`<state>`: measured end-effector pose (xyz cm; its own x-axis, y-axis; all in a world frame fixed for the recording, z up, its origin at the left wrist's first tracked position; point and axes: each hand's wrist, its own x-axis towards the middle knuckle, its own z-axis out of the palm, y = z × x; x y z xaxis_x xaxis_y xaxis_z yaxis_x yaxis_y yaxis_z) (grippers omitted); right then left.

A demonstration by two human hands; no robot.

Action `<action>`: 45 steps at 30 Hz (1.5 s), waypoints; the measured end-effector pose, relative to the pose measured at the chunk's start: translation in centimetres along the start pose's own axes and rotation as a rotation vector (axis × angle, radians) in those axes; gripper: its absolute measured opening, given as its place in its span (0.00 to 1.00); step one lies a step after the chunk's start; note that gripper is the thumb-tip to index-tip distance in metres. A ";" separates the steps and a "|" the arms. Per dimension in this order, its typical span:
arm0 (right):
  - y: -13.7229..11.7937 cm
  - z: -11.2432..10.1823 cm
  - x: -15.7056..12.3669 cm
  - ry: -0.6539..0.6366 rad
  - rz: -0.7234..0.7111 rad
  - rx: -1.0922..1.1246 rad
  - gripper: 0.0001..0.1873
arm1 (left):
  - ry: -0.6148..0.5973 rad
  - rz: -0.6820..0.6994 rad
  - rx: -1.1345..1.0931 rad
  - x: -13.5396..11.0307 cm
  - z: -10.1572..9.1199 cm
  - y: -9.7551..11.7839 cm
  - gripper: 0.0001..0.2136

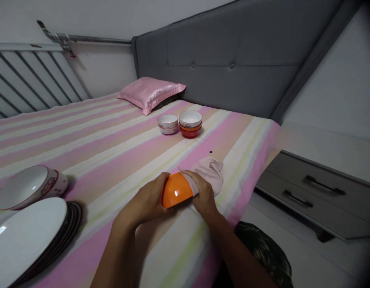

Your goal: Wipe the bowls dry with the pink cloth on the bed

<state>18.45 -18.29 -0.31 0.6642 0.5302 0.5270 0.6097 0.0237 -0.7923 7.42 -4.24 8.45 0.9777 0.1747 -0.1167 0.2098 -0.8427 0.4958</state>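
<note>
An orange bowl (176,189) is held tilted on its side above the striped bed, between both my hands. My left hand (153,196) grips its left edge, fingers wrapped behind it. On the other side, my right hand (204,196) is closed on a pale pinkish cloth (209,171) pressed against the bowl's right rim. Most of that cloth trails loosely behind the hand onto the sheet. Farther back stand two short stacks: white bowls (167,121), and beside them a white bowl (190,118) on top of orange and red bowls (190,131).
Large white bowls (25,186) lean at the left, behind a stack of plates (31,232). A pink pillow (151,92) rests by the grey headboard (215,60). A grey drawer cabinet (317,196) stands right of the bed. A small dark piece (211,152) lies on the sheet (121,156).
</note>
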 end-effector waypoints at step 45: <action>0.7 -0.6 0.4 -0.051 0.119 -0.021 0.37 | 0.030 0.007 -0.162 1.0 0.3 -0.8 0.31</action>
<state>19.46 -18.57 -0.44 0.7100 0.5708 0.4125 0.5370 -0.0599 -0.8414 8.18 -3.54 7.66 0.9785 0.1862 -0.0885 0.1999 -0.7513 0.6290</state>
